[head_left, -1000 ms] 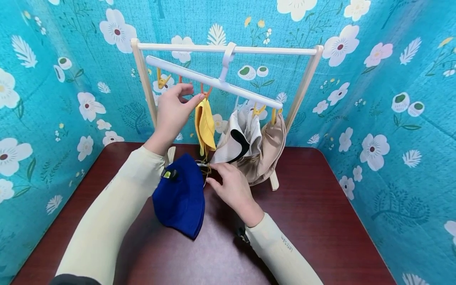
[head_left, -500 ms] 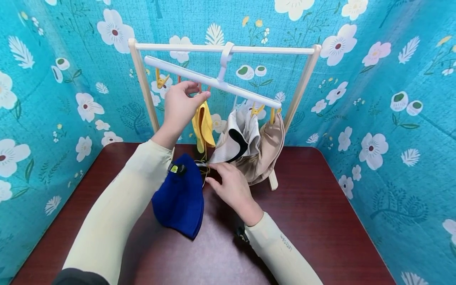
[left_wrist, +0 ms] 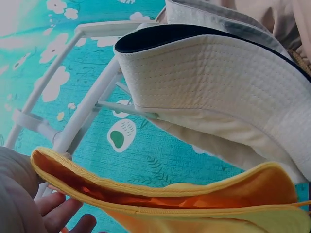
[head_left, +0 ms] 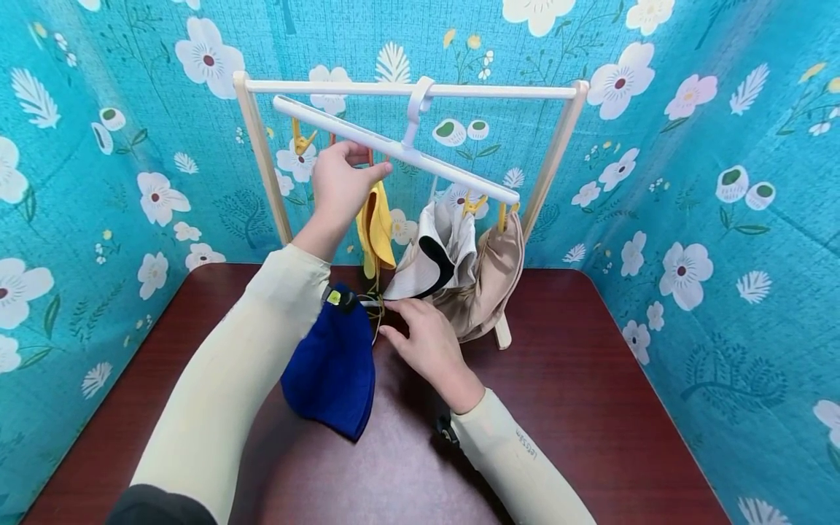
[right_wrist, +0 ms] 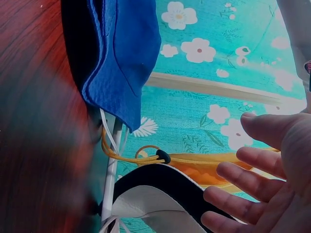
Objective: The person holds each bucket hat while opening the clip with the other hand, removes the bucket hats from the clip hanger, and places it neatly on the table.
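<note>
My left hand is up by the white hanger, thumb and fingers around an orange clip at the top of a yellow bucket hat. In the left wrist view, the fingers curl beside the hat's rim; the clip itself is hidden there. My right hand is low, with fingers extended and apart and nothing held. It is near the hat's yellow cord with its black cord lock. A blue hat lies on the table to the left.
A wooden rack carries the tilted hanger, its left end higher. A white hat with black lining and a beige hat hang at the right. A yellow clip dangles at the left. A dark red table lies beneath.
My left hand has shifted slightly up and to the right, closer to the hanger bar. The hanger's left end has risen a little. My right hand stays nearly still.
</note>
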Available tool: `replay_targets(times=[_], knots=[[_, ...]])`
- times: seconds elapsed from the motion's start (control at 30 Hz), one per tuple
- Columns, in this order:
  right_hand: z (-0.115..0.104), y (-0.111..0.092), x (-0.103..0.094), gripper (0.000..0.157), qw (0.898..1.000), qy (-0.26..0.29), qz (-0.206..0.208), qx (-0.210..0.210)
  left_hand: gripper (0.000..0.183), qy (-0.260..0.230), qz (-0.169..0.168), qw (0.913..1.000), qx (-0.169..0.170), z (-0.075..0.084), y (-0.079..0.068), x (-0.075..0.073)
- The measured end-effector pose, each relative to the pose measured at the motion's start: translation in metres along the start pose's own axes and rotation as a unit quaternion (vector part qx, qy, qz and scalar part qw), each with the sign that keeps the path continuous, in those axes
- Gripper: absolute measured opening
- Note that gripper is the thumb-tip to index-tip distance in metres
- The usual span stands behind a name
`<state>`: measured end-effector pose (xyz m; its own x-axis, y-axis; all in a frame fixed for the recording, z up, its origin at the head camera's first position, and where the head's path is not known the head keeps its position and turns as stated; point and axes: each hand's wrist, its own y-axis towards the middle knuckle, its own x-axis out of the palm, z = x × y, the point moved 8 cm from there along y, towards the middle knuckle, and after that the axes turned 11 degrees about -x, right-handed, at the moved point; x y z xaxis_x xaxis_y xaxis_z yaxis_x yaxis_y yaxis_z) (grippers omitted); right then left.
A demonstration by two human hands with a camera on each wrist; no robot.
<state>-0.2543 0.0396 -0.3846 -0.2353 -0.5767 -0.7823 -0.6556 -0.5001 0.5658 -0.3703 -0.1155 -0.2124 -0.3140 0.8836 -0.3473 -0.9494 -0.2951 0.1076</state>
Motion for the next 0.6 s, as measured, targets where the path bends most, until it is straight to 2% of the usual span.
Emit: replay_targets(times=[0.3, 0.47, 0.6], knots=[[0.002, -0.001, 0.001, 0.040, 1.000, 0.000, -0.001, 0.004, 0.046, -0.041, -0.020, 0.9988, -0.019, -0.004, 0.008, 0.007], [0.002, -0.001, 0.002, 0.040, 1.000, -0.003, -0.007, 0.009, 0.041, -0.048, -0.012, 0.9985, -0.023, -0.005, 0.010, 0.007], [0.004, -0.001, 0.003, 0.040, 1.000, 0.001, -0.011, 0.017, 0.039, -0.036, 0.005, 0.9993, -0.011, -0.005, 0.008, 0.007]])
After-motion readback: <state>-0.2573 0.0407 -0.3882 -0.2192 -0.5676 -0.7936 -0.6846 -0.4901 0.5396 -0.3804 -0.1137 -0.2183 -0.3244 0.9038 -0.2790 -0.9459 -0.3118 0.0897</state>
